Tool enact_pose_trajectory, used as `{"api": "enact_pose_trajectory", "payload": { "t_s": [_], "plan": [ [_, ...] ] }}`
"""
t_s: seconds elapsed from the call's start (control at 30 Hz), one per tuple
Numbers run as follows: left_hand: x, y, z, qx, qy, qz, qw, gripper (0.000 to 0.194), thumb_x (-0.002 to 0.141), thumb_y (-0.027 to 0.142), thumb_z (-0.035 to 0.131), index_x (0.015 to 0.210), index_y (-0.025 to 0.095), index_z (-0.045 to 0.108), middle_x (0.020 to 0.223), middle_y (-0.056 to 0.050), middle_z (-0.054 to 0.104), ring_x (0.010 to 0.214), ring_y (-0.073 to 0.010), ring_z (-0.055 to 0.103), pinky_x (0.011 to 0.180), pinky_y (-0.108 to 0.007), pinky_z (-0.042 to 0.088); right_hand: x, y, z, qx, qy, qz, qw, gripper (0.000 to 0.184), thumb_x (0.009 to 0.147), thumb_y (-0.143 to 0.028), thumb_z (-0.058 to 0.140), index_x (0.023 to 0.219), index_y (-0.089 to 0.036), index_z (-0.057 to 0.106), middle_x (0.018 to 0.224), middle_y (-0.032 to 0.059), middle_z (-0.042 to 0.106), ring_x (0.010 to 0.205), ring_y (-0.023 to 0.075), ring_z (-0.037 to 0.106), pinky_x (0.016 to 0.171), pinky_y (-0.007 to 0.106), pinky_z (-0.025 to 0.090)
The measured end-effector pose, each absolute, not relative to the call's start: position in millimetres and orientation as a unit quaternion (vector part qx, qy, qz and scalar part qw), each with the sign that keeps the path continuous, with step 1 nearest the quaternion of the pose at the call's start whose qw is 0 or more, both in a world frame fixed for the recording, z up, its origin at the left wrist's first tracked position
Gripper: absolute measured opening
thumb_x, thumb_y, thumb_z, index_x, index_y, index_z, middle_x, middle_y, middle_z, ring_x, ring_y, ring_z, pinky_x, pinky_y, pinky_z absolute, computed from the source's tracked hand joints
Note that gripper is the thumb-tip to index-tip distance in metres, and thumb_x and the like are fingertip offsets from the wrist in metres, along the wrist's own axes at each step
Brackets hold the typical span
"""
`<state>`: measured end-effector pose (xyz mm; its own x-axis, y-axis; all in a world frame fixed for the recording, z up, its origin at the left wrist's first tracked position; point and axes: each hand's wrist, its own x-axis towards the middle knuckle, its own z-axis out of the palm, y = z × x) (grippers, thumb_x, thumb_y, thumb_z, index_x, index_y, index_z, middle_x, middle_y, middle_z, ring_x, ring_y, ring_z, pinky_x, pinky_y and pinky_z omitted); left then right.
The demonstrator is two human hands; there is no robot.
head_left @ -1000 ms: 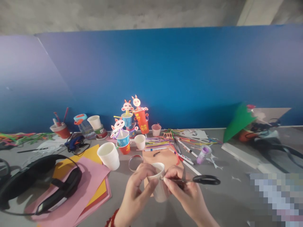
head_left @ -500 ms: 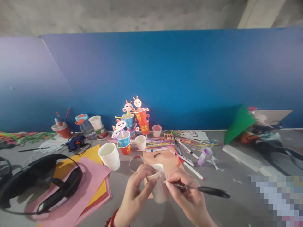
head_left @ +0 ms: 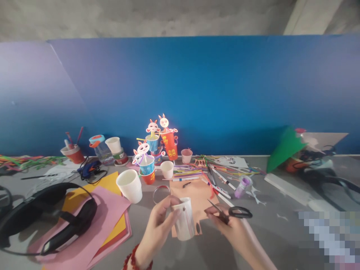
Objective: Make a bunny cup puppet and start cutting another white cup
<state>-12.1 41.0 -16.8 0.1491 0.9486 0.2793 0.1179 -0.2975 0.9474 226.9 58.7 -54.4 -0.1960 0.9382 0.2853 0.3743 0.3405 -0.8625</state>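
A white paper cup [head_left: 185, 222] is pinched at its rim by my left hand [head_left: 161, 220], thumb outside and fingers over the edge. The cup has a small dark hole near the rim and faint stripes down its side. To the right, my right hand [head_left: 228, 222] is closed on a pair of scissors [head_left: 241, 212] with black handles; the pointed blades angle up and left, apart from the cup. Under and behind the cup lies a sheet of orange paper [head_left: 194, 190] with cut-outs in it.
Headphones [head_left: 71, 225] lie on pink paper [head_left: 108, 210] at left. A white cup stack [head_left: 129, 186] stands nearby. Behind are rabbit-faced cups [head_left: 169, 144], a small white cup [head_left: 167, 170], markers [head_left: 223, 179] and a purple jar [head_left: 243, 186]. A tape ring [head_left: 161, 194] sits beside the orange paper.
My right hand has drawn away from the cup to the right. The scissors have turned, so their blades now show pointing up and left. My left hand keeps its hold on the cup.
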Motion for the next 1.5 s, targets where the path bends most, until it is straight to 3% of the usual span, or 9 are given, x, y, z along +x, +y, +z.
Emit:
{"api": "enact_pose_trajectory", "payload": {
  "t_s": [0.13,0.27,0.4,0.53,0.8,1.0,1.23,1.37,1.5],
  "plan": [
    [-4,40,-17,0.696,0.43,0.473,0.328,0.015,0.096,0.028,0.052,0.085,0.019,0.058,0.088,-0.005,0.063,0.083,-0.0198,0.059,0.076,-0.029,0.045,210,50,-36,-0.411,-0.707,0.321,0.477,0.016,0.09,-0.03,0.06,0.086,-0.02,0.072,0.084,0.0057,0.072,0.075,0.0207,0.071,0.066,0.025,0.057],
    [2,38,-14,0.749,0.42,0.463,0.218,0.008,0.093,0.015,0.052,0.088,0.021,0.055,0.086,-0.004,0.063,0.085,-0.0202,0.061,0.085,-0.035,0.047,191,47,-24,-0.417,-0.694,0.318,0.494,0.015,0.091,-0.032,0.059,0.086,-0.02,0.066,0.08,0.0039,0.068,0.06,0.0157,0.066,0.052,0.02,0.052],
    [4,34,-8,0.802,0.414,0.418,0.103,0.017,0.089,0.006,0.051,0.088,0.022,0.053,0.085,-0.001,0.065,0.085,-0.0186,0.062,0.11,-0.051,0.032,184,47,-23,-0.431,-0.724,0.264,0.47,0.013,0.091,-0.028,0.058,0.083,-0.02,0.064,0.08,0.0032,0.066,0.057,0.0141,0.061,0.053,0.021,0.049],
    [6,29,-1,0.812,0.413,0.406,0.068,0.02,0.088,0.003,0.05,0.087,0.023,0.054,0.085,0.0,0.066,0.084,-0.0174,0.063,0.113,-0.053,0.026,183,46,-21,-0.433,-0.734,0.242,0.463,0.012,0.089,-0.019,0.056,0.078,-0.021,0.059,0.079,0.0007,0.064,0.052,0.011,0.056,0.053,0.02,0.044],
    [7,33,-6,0.807,0.414,0.41,0.093,0.019,0.085,0.006,0.055,0.089,0.023,0.061,0.085,-0.001,0.069,0.083,-0.0209,0.065,0.11,-0.051,0.032,177,44,-18,-0.41,-0.778,0.152,0.452,0.017,0.081,-0.007,0.052,0.073,-0.022,0.057,0.072,0.0006,0.059,0.055,0.013,0.052,0.052,0.02,0.04],
    [-1,39,-11,0.737,0.436,0.477,0.197,0.011,0.092,0.016,0.057,0.084,0.022,0.06,0.084,-0.004,0.064,0.082,-0.0214,0.062,0.077,-0.033,0.05,182,43,-26,-0.379,-0.763,0.132,0.507,0.02,0.085,-0.006,0.05,0.076,-0.022,0.059,0.078,0.0045,0.064,0.065,0.0162,0.06,0.059,0.023,0.046],
    [-22,33,-11,0.807,0.368,0.459,0.051,0.03,0.086,0.002,0.057,0.098,0.028,0.067,0.14,-0.007,0.042,0.136,-0.0341,0.035,0.11,-0.052,0.034,229,59,-56,-0.464,-0.729,0.198,0.463,0.019,0.088,-0.02,0.052,0.09,-0.022,0.07,0.1,0.0098,0.07,0.064,0.0176,0.064,0.057,0.025,0.05],
    [-23,29,-16,0.783,0.339,0.501,0.143,0.034,0.092,0.005,0.05,0.103,0.031,0.068,0.148,-0.005,0.028,0.137,-0.0331,0.038,0.109,-0.051,0.042,243,59,-72,-0.531,-0.718,0.177,0.413,0.016,0.087,-0.029,0.055,0.082,-0.022,0.069,0.071,0.0026,0.065,0.054,0.0175,0.058,0.049,0.025,0.045],
    [-20,28,-13,0.752,0.326,0.53,0.215,0.022,0.095,0.014,0.052,0.097,0.027,0.071,0.147,-0.008,0.031,0.136,-0.0356,0.042,0.108,-0.052,0.043,245,60,-77,-0.564,-0.703,0.187,0.39,0.036,0.087,-0.045,0.057,0.06,-0.021,0.062,0.05,-0.0029,0.048,0.045,0.0145,0.046,0.045,0.024,0.035]
  ]
}}
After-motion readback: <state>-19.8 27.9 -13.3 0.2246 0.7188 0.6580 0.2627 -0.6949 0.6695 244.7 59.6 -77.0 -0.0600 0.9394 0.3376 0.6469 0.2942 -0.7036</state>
